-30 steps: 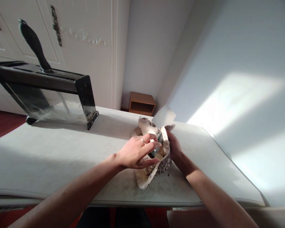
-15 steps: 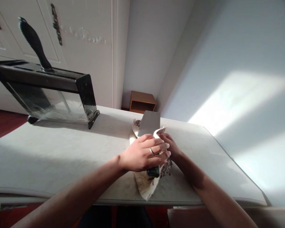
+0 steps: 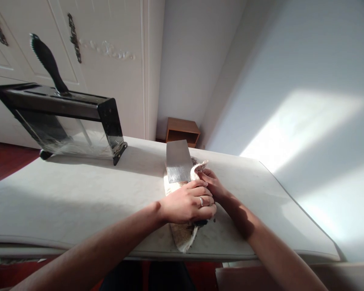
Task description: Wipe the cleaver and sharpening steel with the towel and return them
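Sunlit wall right, white cupboard back left, pale table across the front. Black rack stands on table, left; brown box past far edge. Cloth lies on table near the middle — cleaver over it, blade pointing away. Left hand wraps the handle, fingers curled; right hand pinches the cloth's edge — ring on left.

Grey cleaver, blade pointing away; crumpled pale cloth beneath and beside
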Available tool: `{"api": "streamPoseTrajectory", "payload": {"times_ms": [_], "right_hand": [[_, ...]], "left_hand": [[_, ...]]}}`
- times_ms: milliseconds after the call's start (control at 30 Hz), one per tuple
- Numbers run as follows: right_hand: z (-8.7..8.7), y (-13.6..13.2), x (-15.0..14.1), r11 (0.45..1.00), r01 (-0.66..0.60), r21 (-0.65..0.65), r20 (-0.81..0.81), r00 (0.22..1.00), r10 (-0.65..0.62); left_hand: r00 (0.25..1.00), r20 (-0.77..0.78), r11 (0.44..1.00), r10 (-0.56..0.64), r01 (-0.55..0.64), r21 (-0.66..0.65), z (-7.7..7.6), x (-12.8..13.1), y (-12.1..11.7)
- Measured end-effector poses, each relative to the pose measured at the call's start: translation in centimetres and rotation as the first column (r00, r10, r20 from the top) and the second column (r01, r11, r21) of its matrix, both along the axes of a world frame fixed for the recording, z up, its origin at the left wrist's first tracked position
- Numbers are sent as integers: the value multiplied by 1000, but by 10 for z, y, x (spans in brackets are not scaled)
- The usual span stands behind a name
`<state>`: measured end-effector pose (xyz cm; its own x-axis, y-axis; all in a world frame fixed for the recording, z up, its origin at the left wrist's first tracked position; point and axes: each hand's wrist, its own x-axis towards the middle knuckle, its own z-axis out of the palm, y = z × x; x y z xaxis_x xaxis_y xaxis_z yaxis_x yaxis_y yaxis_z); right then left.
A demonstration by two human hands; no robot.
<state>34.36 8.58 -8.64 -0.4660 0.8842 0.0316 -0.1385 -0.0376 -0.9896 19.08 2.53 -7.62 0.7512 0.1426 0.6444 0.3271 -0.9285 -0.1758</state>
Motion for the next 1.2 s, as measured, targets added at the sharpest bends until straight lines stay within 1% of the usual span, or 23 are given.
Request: {"api": "streamPoseTrajectory", "payload": {"times_ms": [133, 233, 367, 467, 533, 600, 667, 767, 867, 967, 1000, 1133, 1200], "right_hand": [[5, 0, 0, 999, -37, -39, -12, 999, 37], [7, 0, 1, 998, -39, -48, 4, 999, 39], [12, -4, 1, 997, -33, -70, 20, 999, 35], [15, -6, 0, 998, -46, -32, 14, 999, 46], [14, -6, 2, 999, -49, -20, 9, 999, 49], [12, -4, 3, 998, -43, -38, 0, 999, 43], [12, -3, 5, 998, -44, -47, -11, 999, 44], [16, -4, 4, 996, -14, -89, -1, 1000, 14], [23, -9, 3, 989, 22, -149, 32, 999, -18], [26, -16, 2, 981, 54, -186, 49, 998, -45], [27, -18, 2, 979, 60, -197, 49, 997, -52], [25, -20, 3, 976, 78, -203, 48, 996, -70], [23, -18, 4, 976, 76, -205, 45, 997, -69]], "left_hand": [[998, 49, 983, 33, -23, -180, 0, -4, -3], [995, 81, 961, 62, -37, -274, 2, -7, -5], [991, 71, 946, 113, -85, -313, 7, -10, -6], [981, 68, 935, 184, -153, -319, 13, -10, -6], [973, 93, 930, 210, -169, -326, 20, -11, -7], [966, 141, 926, 215, -156, -344, 30, -13, -7], [959, 200, 922, 202, -117, -370, 45, -17, -8], [922, 346, 916, 175, -23, -400, 75, -24, -10], [827, 543, 895, 143, 127, -429, 111, -34, -15], [738, 666, 848, 109, 281, -450, 145, -51, -23], [713, 691, 836, 119, 303, -457, 156, -58, -26], [646, 727, 764, 232, 342, -548, 197, -87, -33], [600, 749, 734, 280, 369, -570, 217, -100, -35]]}}
